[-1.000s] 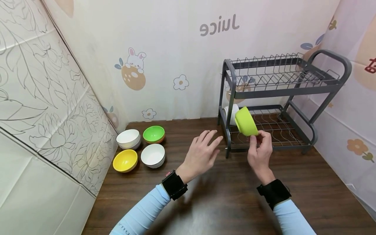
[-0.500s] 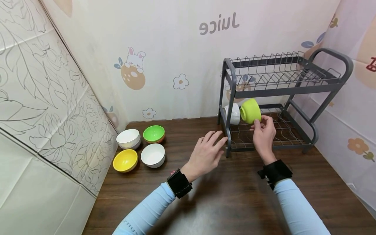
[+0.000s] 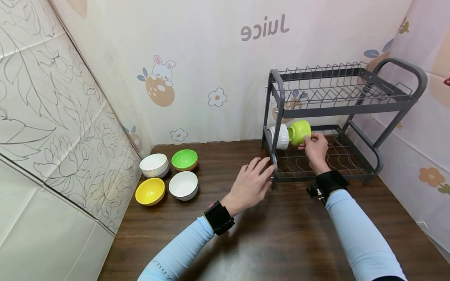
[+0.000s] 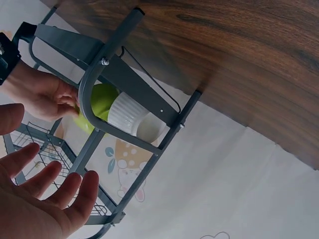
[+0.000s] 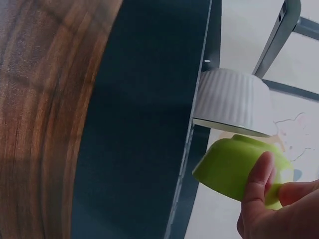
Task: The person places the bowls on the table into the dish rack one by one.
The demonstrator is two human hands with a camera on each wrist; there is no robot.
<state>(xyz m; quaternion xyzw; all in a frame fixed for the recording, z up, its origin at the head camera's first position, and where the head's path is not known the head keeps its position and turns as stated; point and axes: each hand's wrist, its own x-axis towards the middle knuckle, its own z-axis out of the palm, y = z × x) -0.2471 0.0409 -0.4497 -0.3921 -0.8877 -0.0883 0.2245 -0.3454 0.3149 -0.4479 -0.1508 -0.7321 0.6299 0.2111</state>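
My right hand (image 3: pixel 316 151) pinches the rim of a lime-green bowl (image 3: pixel 299 132), tipped on its side over the lower tier of the dark grey dish rack (image 3: pixel 325 112). Right beside it, a white ribbed bowl (image 3: pixel 281 136) stands on edge at the rack's left end, its base toward the left. In the right wrist view, the green bowl (image 5: pixel 232 167) has its foot facing the white ribbed bowl (image 5: pixel 234 102). My left hand (image 3: pixel 251 183) has loosely spread fingers near the rack's front left leg; in the left wrist view this hand (image 4: pixel 45 199) holds nothing.
On the table's left stand a white bowl (image 3: pixel 154 164), a green bowl (image 3: pixel 184 159), a yellow bowl (image 3: pixel 150 191) and another white bowl (image 3: pixel 183 186). The rack's wire upper tier (image 3: pixel 337 88) overhangs the right hand. Patterned panels border the table (image 3: pixel 267 242).
My right hand has moved the lime-green bowl farther into the lower tier and turned it onto its side, next to the white ribbed bowl. My left hand has shifted slightly right toward the rack.
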